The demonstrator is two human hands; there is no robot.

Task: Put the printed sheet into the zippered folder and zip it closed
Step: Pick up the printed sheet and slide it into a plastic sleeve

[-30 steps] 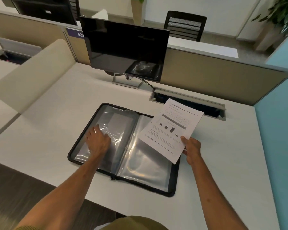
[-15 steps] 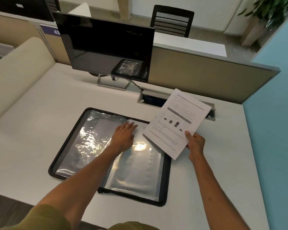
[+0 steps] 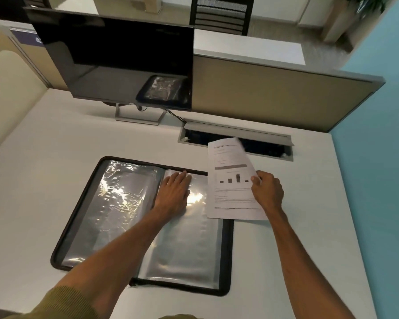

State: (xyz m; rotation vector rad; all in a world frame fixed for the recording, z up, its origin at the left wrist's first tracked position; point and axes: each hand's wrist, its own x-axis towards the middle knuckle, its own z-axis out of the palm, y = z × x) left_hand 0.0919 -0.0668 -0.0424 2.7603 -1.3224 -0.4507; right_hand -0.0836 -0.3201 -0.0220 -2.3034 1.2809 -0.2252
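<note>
The black zippered folder lies open flat on the white desk, its clear plastic sleeves shining on both halves. My left hand rests flat, fingers spread, on the top of the right-hand sleeve near the spine. My right hand grips the right edge of the printed sheet, a white page with text and a small bar chart. The sheet hangs over the folder's upper right corner, its lower part overlapping the right sleeve.
A dark monitor on a metal stand stands at the back of the desk. An open cable tray is sunk into the desk behind the sheet. A beige partition closes the back, a blue wall the right.
My left hand slid from the left sleeve across to the right sleeve's top. My right hand turned the sheet more upright and brought it lower over the folder's right half.
</note>
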